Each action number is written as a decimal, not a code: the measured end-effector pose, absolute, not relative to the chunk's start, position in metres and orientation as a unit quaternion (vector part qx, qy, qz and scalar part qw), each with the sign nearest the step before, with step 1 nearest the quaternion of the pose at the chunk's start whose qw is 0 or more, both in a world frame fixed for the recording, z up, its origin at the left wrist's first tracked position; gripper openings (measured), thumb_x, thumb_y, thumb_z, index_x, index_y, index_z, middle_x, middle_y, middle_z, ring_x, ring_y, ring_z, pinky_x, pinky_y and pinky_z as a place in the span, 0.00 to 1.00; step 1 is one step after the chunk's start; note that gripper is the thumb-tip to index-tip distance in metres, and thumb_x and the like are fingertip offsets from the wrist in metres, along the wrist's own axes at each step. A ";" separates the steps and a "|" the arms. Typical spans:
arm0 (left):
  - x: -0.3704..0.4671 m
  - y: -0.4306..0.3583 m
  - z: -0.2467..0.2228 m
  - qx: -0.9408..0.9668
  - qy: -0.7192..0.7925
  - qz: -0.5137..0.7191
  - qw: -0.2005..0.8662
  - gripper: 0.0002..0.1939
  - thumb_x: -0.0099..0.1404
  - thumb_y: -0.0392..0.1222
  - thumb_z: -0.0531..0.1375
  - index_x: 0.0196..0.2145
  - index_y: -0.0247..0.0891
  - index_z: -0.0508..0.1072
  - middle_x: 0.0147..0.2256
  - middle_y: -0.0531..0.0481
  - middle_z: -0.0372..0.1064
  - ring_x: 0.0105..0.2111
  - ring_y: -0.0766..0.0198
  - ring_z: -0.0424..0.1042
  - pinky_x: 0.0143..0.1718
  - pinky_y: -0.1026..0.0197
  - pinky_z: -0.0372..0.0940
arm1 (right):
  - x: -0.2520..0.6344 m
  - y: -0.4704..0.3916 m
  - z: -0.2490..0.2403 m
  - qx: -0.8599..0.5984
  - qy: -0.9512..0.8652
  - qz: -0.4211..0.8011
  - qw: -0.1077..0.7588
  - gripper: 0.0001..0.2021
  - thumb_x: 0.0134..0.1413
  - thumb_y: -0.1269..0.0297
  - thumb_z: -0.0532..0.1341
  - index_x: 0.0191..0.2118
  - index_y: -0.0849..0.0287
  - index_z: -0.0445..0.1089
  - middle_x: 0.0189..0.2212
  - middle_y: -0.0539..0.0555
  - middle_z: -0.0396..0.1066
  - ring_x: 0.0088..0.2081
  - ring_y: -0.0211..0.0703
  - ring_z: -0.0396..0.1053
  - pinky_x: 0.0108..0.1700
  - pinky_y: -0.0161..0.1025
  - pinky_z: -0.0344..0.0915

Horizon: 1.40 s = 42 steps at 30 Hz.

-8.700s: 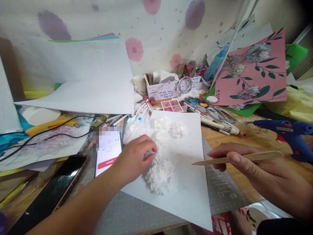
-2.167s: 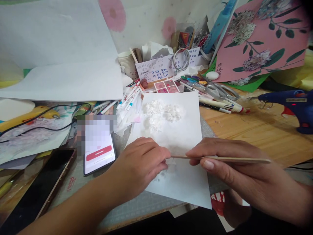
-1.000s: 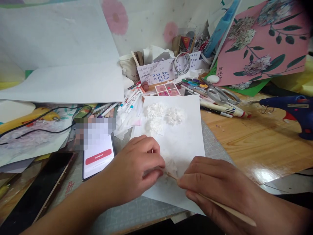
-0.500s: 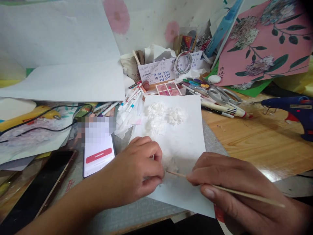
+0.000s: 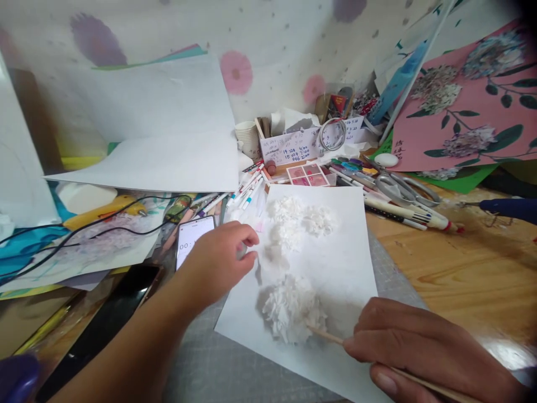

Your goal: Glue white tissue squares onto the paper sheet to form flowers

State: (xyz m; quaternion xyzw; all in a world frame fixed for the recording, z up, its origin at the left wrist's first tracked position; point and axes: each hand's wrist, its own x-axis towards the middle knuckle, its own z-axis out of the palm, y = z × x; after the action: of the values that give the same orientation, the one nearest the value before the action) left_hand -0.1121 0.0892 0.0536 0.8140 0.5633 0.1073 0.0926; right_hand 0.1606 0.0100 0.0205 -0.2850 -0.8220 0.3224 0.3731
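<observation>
A white sheet of paper [image 5: 344, 268] bears several ruffled white clusters. The largest, a fluffy white paper-petal cluster [image 5: 291, 308], is nearest to me. My right hand [image 5: 419, 347] is closed around a thin wooden stick [image 5: 327, 335], whose tip meets the right side of this cluster. My left hand [image 5: 222, 257] hovers by the sheet's left edge, up and left of the large cluster. Its thumb and index finger are curved with a gap between them, and I see nothing held there. Farther back on the sheet lie smaller white clusters [image 5: 319, 219].
A lit phone [image 5: 195, 232] lies behind my left hand, and a dark phone [image 5: 104, 330] is at the left. A yellow glue gun [image 5: 104, 211] with a black cord rests beyond. Pens [image 5: 251, 187], scissors [image 5: 403, 187] and a blue glue gun [image 5: 512, 207] lie around the sheet.
My left hand has moved left and away, uncovering the large white cluster. The stick's tip now touches that cluster. The camera view has tilted up and shifted left.
</observation>
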 end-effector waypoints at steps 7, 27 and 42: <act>-0.111 0.084 0.055 0.882 0.435 0.015 0.179 0.19 0.52 0.28 0.56 0.41 0.42 0.70 0.41 0.50 0.64 0.44 0.58 0.63 0.46 0.55 0.59 | 0.164 0.008 0.023 -0.286 -0.823 0.305 0.385 0.12 0.56 0.69 0.59 0.46 0.51 0.69 0.30 0.52 0.74 0.31 0.42 0.73 0.31 0.33 0.70; -0.071 0.048 0.051 0.901 0.336 0.148 0.229 0.07 0.61 0.30 0.57 0.29 0.39 0.71 0.34 0.52 0.65 0.37 0.64 0.64 0.40 0.60 0.58 | 0.166 0.001 0.040 -0.316 -0.834 0.310 0.331 0.08 0.57 0.71 0.57 0.39 0.57 0.73 0.32 0.55 0.75 0.35 0.43 0.74 0.34 0.35 0.70; -0.073 0.051 0.051 0.919 0.293 0.089 0.247 0.07 0.63 0.30 0.56 0.29 0.39 0.70 0.38 0.54 0.67 0.39 0.64 0.63 0.44 0.57 0.54 | 0.168 0.004 0.039 -0.356 -0.796 0.273 0.406 0.14 0.58 0.71 0.58 0.48 0.48 0.67 0.35 0.50 0.76 0.39 0.43 0.74 0.33 0.33 0.71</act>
State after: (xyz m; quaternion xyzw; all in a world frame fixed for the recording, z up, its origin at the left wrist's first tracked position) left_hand -0.0731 0.0506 0.0513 0.9194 0.2931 0.0886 0.2469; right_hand 0.1680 0.0038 0.0393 -0.3560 -0.7965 0.2727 0.4057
